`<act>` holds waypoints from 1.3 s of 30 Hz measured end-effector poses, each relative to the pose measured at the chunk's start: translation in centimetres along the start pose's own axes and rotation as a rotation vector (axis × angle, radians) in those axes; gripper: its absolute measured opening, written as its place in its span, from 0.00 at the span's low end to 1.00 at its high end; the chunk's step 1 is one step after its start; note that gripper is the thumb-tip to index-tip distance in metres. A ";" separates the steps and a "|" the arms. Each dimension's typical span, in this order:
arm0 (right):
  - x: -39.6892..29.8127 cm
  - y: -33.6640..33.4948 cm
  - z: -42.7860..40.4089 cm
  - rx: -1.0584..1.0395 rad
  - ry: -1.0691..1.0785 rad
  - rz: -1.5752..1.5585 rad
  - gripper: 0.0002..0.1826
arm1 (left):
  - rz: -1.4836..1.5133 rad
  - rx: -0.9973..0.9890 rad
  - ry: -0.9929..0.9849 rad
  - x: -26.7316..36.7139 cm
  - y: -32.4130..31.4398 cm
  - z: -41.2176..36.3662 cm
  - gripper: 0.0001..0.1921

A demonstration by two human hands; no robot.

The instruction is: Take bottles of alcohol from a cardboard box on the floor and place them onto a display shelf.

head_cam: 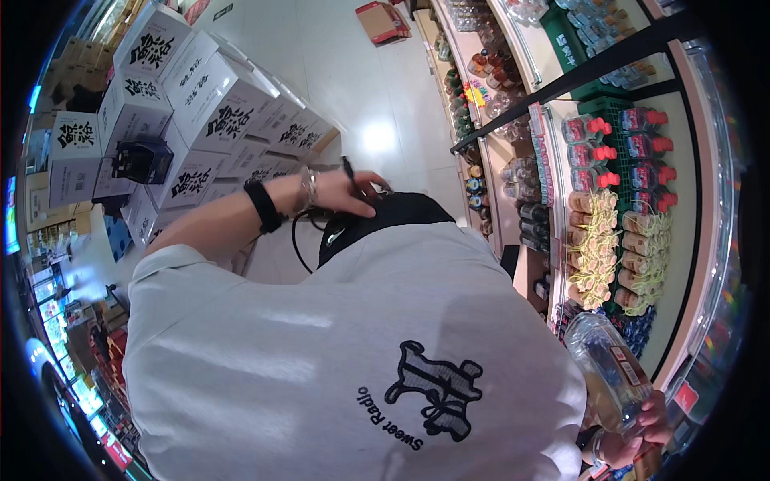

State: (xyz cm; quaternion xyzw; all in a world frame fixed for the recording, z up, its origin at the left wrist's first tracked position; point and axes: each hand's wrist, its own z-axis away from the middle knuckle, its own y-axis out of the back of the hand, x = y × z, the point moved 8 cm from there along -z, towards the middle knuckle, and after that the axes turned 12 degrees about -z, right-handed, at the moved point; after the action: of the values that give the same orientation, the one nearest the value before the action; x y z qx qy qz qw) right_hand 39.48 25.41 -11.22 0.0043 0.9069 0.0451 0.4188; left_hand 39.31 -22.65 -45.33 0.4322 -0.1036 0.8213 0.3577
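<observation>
At the black garment at my waist [415, 210], my left hand [340, 191] is bent inward, with a slim black object [349, 170] between its fingers and thumb. A black cable [294, 240] loops below that wrist, which wears a bracelet and a black band [263, 206]. Low on the right, my right hand [640, 430] grips a large clear bottle [604, 361] by its narrow end. The bottle lies tilted, its wide end toward the shelf, with a barcoded label showing. Part of the right forearm is hidden behind my white shirt [289, 361].
White printed cartons [198, 102] are stacked at left, with a dark open box [143, 161] among them. Shelves at right carry red-capped bottles [586, 153], string-tied containers [592, 246] and a green crate [601, 111]. A flattened carton [383, 23] lies on the tiled floor [355, 90].
</observation>
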 end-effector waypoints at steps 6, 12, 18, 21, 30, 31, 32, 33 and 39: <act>-3.8 0.2 -1.7 0.030 0.050 0.111 0.12 | -0.602 -0.081 0.306 1.6 11.0 1.5 0.34; -2.9 -3.5 -5.7 0.055 -0.002 0.003 0.13 | -1.127 0.497 -0.489 28.8 11.1 1.4 0.25; -8.4 -2.5 -13.2 0.307 -0.047 -0.054 0.07 | -0.728 0.100 -1.311 47.4 -3.4 3.5 0.31; -11.0 -1.6 -14.5 0.437 -0.052 0.236 0.07 | -0.492 -0.126 -1.323 50.4 -8.5 2.0 0.42; -11.0 -2.1 -15.8 0.350 -0.075 0.227 0.09 | -0.167 0.072 -1.363 51.9 -14.8 -1.1 0.36; -11.1 -2.0 -16.0 0.341 -0.065 0.257 0.11 | -0.210 0.133 -1.370 52.2 -14.8 -0.7 0.35; -11.5 -1.8 -15.8 0.367 -0.038 0.369 0.15 | -0.181 0.182 -1.396 52.2 -14.7 -0.8 0.35; -12.1 -2.4 -15.7 0.383 -0.011 0.391 0.24 | -0.144 0.226 -1.429 52.5 -14.5 -0.9 0.35; -13.2 -6.9 -11.3 0.261 0.213 0.871 0.58 | 0.074 0.211 -1.425 55.1 -14.2 0.1 0.34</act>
State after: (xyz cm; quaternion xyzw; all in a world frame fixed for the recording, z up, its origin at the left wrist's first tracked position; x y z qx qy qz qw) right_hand 39.67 17.06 5.55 0.4327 0.8568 0.1026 0.2612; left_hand 28.51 14.99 -4.04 0.8914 -0.2464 0.3570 0.1313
